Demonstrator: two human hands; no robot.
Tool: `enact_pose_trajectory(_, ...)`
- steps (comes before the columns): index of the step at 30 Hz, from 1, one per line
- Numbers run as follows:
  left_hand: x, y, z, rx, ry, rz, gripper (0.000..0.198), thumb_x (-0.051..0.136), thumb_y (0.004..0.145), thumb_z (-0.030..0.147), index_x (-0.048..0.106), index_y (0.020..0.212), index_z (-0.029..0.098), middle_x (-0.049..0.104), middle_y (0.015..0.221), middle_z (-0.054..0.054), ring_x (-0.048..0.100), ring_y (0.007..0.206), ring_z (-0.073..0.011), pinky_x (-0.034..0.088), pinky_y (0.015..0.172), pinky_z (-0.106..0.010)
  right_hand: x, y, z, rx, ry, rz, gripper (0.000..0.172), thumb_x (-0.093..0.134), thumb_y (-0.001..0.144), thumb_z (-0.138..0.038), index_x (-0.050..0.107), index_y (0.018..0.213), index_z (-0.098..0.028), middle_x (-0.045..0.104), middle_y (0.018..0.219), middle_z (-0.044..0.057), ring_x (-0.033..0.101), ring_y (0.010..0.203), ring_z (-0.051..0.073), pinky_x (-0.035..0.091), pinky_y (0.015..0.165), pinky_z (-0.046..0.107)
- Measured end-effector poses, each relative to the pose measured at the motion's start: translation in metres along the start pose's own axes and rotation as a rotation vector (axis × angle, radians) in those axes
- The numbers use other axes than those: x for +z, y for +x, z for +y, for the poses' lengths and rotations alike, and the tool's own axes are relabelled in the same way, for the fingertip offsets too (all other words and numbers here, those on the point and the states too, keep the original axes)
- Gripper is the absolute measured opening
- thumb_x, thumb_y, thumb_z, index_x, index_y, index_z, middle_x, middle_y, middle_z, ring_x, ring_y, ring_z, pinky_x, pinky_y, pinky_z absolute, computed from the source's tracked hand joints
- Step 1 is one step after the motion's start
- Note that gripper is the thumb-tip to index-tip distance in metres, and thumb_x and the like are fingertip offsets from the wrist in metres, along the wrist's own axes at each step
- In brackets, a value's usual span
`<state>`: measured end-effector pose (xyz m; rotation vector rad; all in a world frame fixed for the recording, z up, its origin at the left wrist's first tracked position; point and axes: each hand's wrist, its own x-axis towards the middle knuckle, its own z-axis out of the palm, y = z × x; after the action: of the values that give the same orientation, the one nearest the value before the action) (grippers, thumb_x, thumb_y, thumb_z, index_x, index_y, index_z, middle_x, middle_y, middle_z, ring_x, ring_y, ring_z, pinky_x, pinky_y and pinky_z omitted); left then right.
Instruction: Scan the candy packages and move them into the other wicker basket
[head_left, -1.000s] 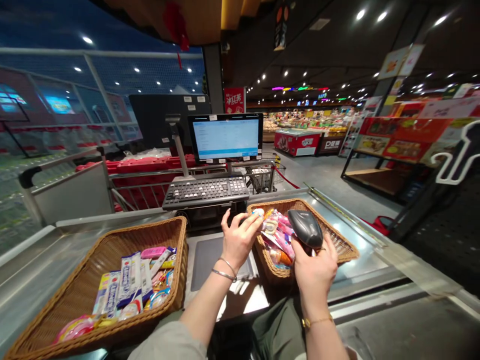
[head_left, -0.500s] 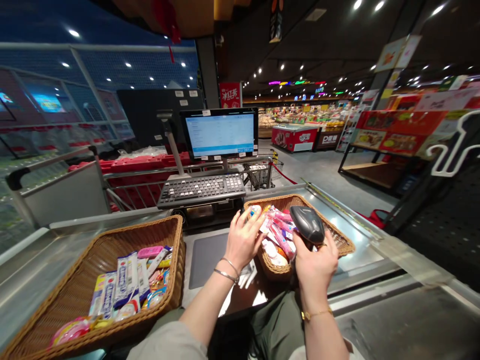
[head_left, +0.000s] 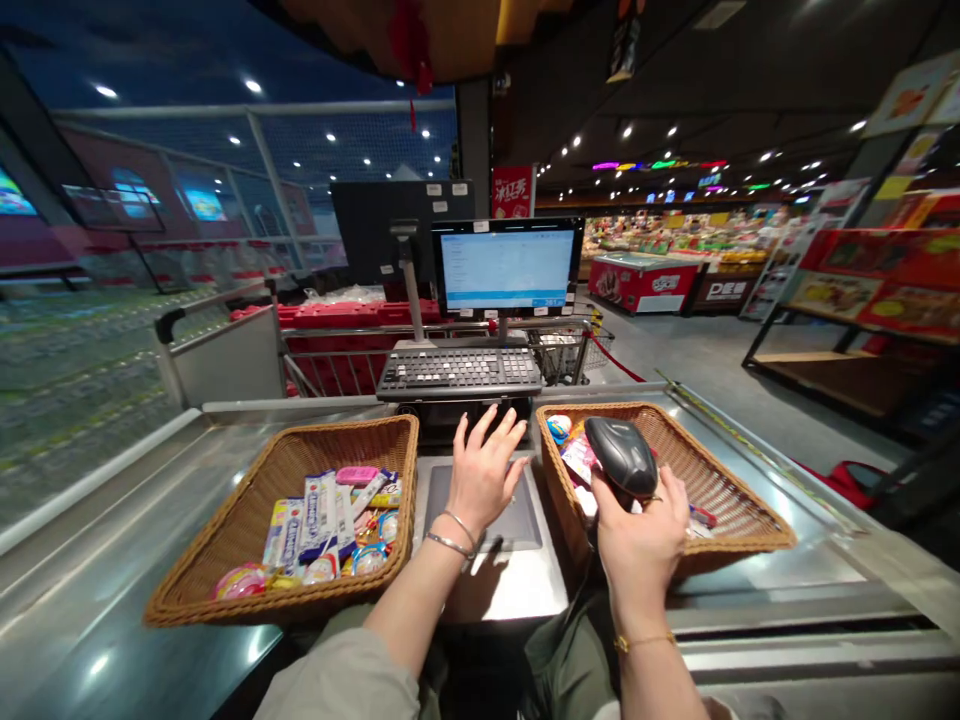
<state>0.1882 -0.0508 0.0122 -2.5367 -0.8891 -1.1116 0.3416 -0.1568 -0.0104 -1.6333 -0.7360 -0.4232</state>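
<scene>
In my right hand (head_left: 643, 525) is a black barcode scanner (head_left: 621, 455), held over the right wicker basket (head_left: 724, 500). Pink and white packaged goods (head_left: 577, 455) show partly behind the scanner in that basket. My left hand (head_left: 484, 475) hovers with its fingers spread above the grey pad (head_left: 517, 510) between the two baskets, and no item shows in it. The left wicker basket (head_left: 277, 450) holds several white-and-blue wrapped bars (head_left: 319, 510), a pink packet (head_left: 358, 475) and round, colourful sweets (head_left: 240, 580).
A black keyboard (head_left: 459, 372) sits beyond my left hand, with a lit monitor (head_left: 506, 265) above it. Metal counter surfaces (head_left: 90, 590) extend to both sides. Behind the counter stand a shopping cart (head_left: 574, 350) and a red freezer (head_left: 641, 283).
My left hand has moved from over the right basket's goods to the pad, fingers spreading. The view has turned left, and the scanner remains in my right hand.
</scene>
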Motion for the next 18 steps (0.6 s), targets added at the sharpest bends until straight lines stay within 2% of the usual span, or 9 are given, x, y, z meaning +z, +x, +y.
enact_pose_trajectory(3,-0.007,-0.008,-0.014,-0.05,0.015,-0.017,0.044,0.05,0.095,0.036,0.051,0.138,0.026,0.055,0.143,-0.007,0.039,0.14,-0.0271,0.022,0.117,-0.059,0.009,-0.011,-0.014,-0.024,0.036,-0.044,0.055,0.067,0.075,-0.05,0.069,0.108,-0.007,0.067,0.11,0.019,0.05,0.127,0.034,0.037,0.108,0.05)
enact_pose_trajectory(6,-0.014,-0.017,-0.03,-0.103,0.034,-0.033,0.046,0.051,0.094,0.036,0.05,0.139,0.027,0.054,0.144,-0.008,0.038,0.141,-0.0277,0.023,0.117,-0.059,0.021,-0.022,-0.026,-0.048,0.073,-0.107,0.049,0.069,0.074,-0.048,0.07,0.104,-0.009,0.068,0.109,0.019,0.05,0.127,0.034,0.039,0.106,0.052)
enact_pose_trajectory(12,-0.032,-0.038,-0.067,-0.224,0.075,-0.042,0.046,0.052,0.094,0.038,0.051,0.138,0.025,0.053,0.145,-0.007,0.038,0.141,-0.029,0.024,0.116,-0.061,0.039,-0.044,-0.044,-0.066,0.084,-0.257,0.041,0.067,0.076,-0.045,0.069,0.101,-0.012,0.068,0.111,0.018,0.044,0.131,0.034,0.035,0.107,0.055)
enact_pose_trajectory(18,-0.054,-0.062,-0.106,-0.355,0.137,-0.058,0.048,0.056,0.091,0.036,0.051,0.138,0.027,0.055,0.143,-0.009,0.042,0.138,-0.0296,0.026,0.114,-0.064,0.052,-0.06,-0.064,-0.091,0.1,-0.332,0.035,0.063,0.078,-0.046,0.07,0.095,-0.017,0.068,0.113,0.015,0.045,0.13,0.033,0.033,0.107,0.052)
